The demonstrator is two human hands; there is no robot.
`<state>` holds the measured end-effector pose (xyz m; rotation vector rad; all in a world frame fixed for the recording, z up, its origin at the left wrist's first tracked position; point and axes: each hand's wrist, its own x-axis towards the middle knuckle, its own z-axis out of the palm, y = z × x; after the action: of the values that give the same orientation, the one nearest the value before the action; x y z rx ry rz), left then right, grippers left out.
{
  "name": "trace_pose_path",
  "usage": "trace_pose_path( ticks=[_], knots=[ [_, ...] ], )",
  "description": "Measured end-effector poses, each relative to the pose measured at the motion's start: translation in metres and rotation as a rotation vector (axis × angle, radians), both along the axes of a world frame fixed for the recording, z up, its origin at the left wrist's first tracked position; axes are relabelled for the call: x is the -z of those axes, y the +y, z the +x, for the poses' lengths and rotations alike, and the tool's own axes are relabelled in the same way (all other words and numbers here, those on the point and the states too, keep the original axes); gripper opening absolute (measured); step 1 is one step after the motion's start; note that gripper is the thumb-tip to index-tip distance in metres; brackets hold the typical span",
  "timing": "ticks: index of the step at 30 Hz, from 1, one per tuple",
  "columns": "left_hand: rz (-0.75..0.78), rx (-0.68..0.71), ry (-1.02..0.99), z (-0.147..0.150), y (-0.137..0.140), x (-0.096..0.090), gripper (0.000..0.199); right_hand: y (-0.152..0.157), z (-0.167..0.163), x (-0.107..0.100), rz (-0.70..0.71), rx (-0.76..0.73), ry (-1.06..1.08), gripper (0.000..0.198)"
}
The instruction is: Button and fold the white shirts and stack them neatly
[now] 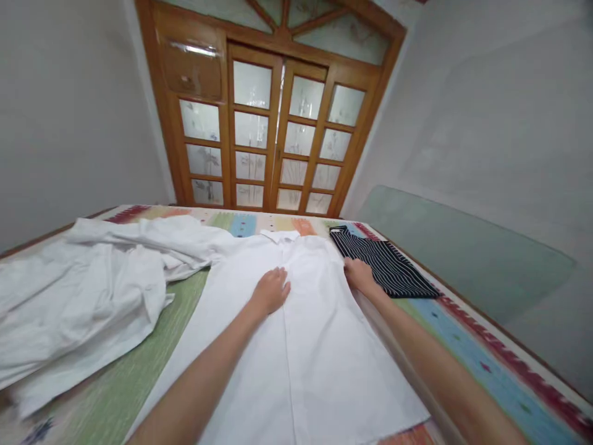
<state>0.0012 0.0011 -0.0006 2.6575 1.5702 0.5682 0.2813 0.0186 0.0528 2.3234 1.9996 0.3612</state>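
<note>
A white collared shirt [310,346] lies spread out in front of me with its collar at the far end. On the middle of its chest, beside the front seam, my left hand [271,290] rests flat and holds nothing. My right hand [359,274] is closed at the shirt's right edge, with the fabric pinched in its fingers. The shirt's right sleeve is not visible beyond that hand. Just past my right hand lies a folded black garment with white stripes [386,262].
A loose heap of white clothing [88,296] covers the left side and meets the shirt's left shoulder. Under everything is a colourful patterned cover [482,364]. Walls flank both sides, and a wooden door with glass panes [273,123] stands at the far end.
</note>
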Motion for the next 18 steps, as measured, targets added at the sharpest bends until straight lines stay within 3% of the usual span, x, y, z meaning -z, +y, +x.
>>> trace_pose_path(
  ticks=[5, 8, 11, 13, 15, 18],
  knots=[
    [0.009, 0.016, -0.001, 0.000, 0.000, -0.001, 0.039, 0.003, 0.009, -0.003, 0.192, 0.126, 0.124, 0.026],
    [0.020, 0.013, 0.009, 0.000, -0.001, -0.003, 0.037, 0.011, 0.008, -0.002, 0.290, 0.151, 0.458, 0.029],
    [0.013, 0.003, 0.019, -0.001, -0.001, -0.004, 0.039, 0.018, 0.002, 0.005, 0.175, 0.168, 0.942, 0.039],
    [0.013, 0.009, 0.014, -0.001, -0.001, -0.003, 0.039, 0.021, -0.002, 0.013, 0.066, 0.170, 1.139, 0.035],
    [0.021, 0.018, -0.004, -0.001, 0.000, -0.003, 0.038, 0.022, -0.003, 0.019, 0.011, 0.144, 1.163, 0.031],
    [0.032, 0.021, -0.025, -0.002, 0.000, -0.002, 0.037, 0.024, 0.001, 0.020, 0.063, 0.084, 0.910, 0.028]
  ],
)
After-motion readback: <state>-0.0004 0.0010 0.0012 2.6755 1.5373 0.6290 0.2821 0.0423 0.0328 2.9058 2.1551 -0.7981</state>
